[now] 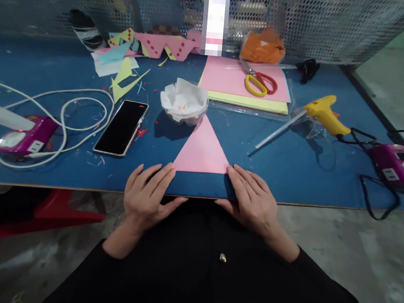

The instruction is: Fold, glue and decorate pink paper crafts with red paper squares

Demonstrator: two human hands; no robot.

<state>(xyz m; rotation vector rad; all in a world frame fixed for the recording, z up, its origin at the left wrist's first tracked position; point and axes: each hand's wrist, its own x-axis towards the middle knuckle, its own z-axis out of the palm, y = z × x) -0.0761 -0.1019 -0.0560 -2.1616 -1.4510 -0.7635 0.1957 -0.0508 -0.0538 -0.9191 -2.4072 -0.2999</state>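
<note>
A pink paper triangle [202, 149] lies flat on the blue table, its long straight edge toward me. The fingertips of my left hand [149, 191] rest on its near left corner, fingers stretched out and the thumb at the table edge. At the near right corner, my right hand [252, 197] presses down in the same way with extended fingers. The triangle's far tip reaches a clear bowl [184, 112] lined with white paper, which holds small colored scraps.
Left are a phone [122, 127], a purple power strip [26, 135] and a white cable [65, 112]. Scissors [259, 83] lie on stacked colored paper [248, 101]. A yellow glue gun [325, 114] rests right. Cut paper pieces [123, 80] and decorated pink paper shapes [168, 46] are behind.
</note>
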